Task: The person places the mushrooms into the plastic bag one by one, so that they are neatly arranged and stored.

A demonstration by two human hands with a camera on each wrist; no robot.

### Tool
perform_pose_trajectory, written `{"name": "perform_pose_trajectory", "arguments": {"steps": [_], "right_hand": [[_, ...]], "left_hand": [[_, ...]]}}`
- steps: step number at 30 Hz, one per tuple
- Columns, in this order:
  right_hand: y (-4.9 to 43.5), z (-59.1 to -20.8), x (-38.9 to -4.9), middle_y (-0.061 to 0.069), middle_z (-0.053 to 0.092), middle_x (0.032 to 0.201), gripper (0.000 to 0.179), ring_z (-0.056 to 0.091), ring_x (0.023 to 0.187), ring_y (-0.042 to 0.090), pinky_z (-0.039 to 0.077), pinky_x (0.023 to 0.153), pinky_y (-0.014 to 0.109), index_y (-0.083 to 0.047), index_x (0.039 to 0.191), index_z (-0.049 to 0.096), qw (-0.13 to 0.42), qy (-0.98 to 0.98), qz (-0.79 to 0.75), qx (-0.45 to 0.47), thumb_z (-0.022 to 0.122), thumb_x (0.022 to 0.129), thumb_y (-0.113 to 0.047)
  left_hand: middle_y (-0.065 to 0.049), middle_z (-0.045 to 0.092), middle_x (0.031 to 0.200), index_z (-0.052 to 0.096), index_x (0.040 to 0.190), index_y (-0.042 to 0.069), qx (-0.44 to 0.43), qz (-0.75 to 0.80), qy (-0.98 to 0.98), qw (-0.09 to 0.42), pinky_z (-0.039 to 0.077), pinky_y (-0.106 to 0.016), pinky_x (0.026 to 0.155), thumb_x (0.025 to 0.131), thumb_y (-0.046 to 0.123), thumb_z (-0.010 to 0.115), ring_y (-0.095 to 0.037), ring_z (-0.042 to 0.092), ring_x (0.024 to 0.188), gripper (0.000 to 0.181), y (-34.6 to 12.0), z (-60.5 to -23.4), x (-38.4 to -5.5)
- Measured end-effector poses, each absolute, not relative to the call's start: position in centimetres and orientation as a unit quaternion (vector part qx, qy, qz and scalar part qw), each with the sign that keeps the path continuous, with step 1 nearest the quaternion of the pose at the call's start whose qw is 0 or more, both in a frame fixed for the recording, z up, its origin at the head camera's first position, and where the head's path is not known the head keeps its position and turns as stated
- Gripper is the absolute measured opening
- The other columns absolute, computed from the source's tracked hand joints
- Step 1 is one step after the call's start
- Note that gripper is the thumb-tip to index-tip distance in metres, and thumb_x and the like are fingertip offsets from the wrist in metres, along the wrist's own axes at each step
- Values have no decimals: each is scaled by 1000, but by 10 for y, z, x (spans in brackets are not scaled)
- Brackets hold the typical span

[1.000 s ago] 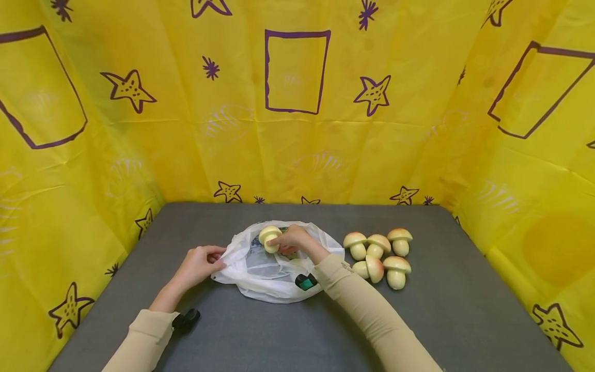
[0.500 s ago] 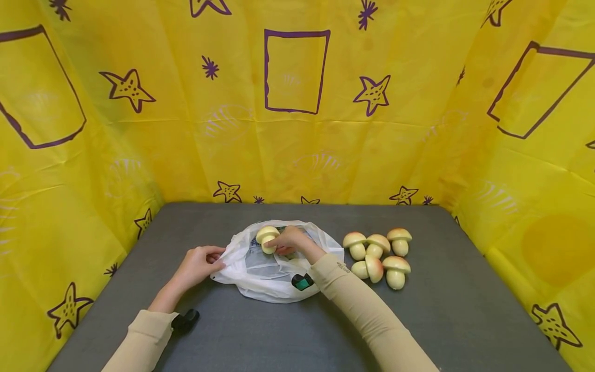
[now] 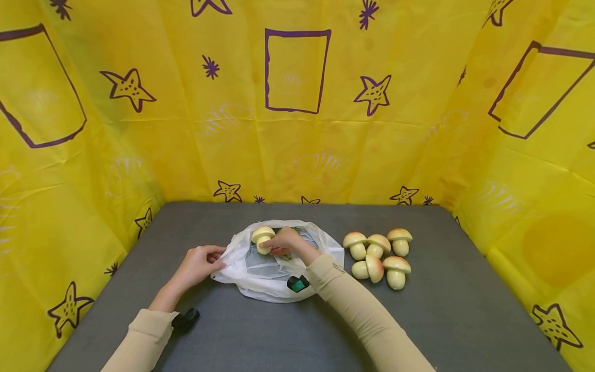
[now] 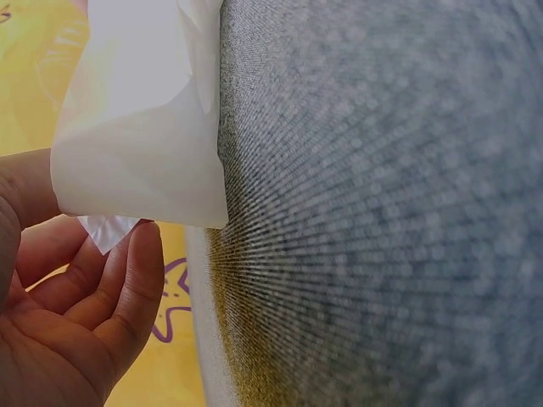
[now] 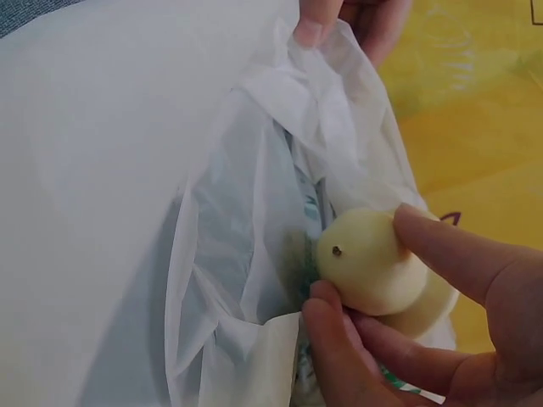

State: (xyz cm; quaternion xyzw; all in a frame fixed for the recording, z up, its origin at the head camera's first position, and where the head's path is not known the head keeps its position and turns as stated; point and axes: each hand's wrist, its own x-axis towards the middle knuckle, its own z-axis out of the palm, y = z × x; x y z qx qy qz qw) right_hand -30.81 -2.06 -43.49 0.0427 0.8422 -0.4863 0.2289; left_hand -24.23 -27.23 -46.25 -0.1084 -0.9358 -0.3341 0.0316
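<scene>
A white plastic bag (image 3: 234, 263) lies with its mouth spread wide on the table. At its left rim my left hand (image 3: 199, 264) pinches the plastic between thumb and fingers; the left wrist view shows the folded bag edge (image 4: 140, 161) over those fingers. My right hand (image 3: 287, 242) holds a mushroom (image 3: 263, 235), pale yellow with a rounded cap, by its stem over the bag's opening. In the right wrist view, thumb and fingertips grip the stem (image 5: 369, 259), and the cap behind it is partly hidden. Green print shows on the bag's inner side.
Several similar mushrooms (image 3: 375, 243), with reddish tints on their caps, sit in a cluster just right of the bag. The dark grey table (image 3: 260, 336) is bordered at the back and sides by yellow patterned cloth (image 3: 297, 155).
My right hand has moved a little to the left with the mushroom, across the bag's opening. The left hand and the cluster of mushrooms stay where they were.
</scene>
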Motion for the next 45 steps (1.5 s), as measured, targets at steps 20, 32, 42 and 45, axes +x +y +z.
{"name": "perform_pose_trajectory", "arguments": {"steps": [20, 32, 42, 45], "right_hand": [[-22, -438, -307, 13, 69, 81, 32, 71, 81, 25, 56, 73, 31, -2, 81, 59, 239, 827, -507, 43, 82, 73, -23], [-24, -437, -306, 9, 71, 73, 28, 69, 66, 16, 55, 68, 27, -4, 73, 64, 231, 854, -464, 53, 82, 73, -26], [-21, -438, -308, 8, 72, 74, 28, 67, 62, 14, 54, 65, 26, -3, 75, 70, 233, 857, -459, 34, 82, 72, -28], [-18, -436, -307, 9, 73, 77, 28, 69, 67, 17, 55, 66, 27, -3, 76, 71, 229, 859, -457, 31, 83, 72, -28]], "left_hand": [[-5, 69, 87, 70, 108, 1, -112, -331, -936, 38, 49, -22, 64, 78, 14, 75, -13, 59, 76, 33, -272, -462, -243], [-5, 69, 86, 70, 107, 0, -121, -326, -937, 44, 49, -23, 63, 78, 13, 75, -13, 60, 75, 32, -269, -459, -241], [-5, 69, 86, 70, 108, 1, -115, -329, -936, 47, 49, -22, 64, 78, 14, 74, -13, 60, 75, 33, -271, -461, -241], [-5, 69, 87, 70, 108, 1, -111, -330, -936, 44, 49, -22, 63, 79, 14, 74, -13, 60, 75, 33, -272, -462, -242]]}}
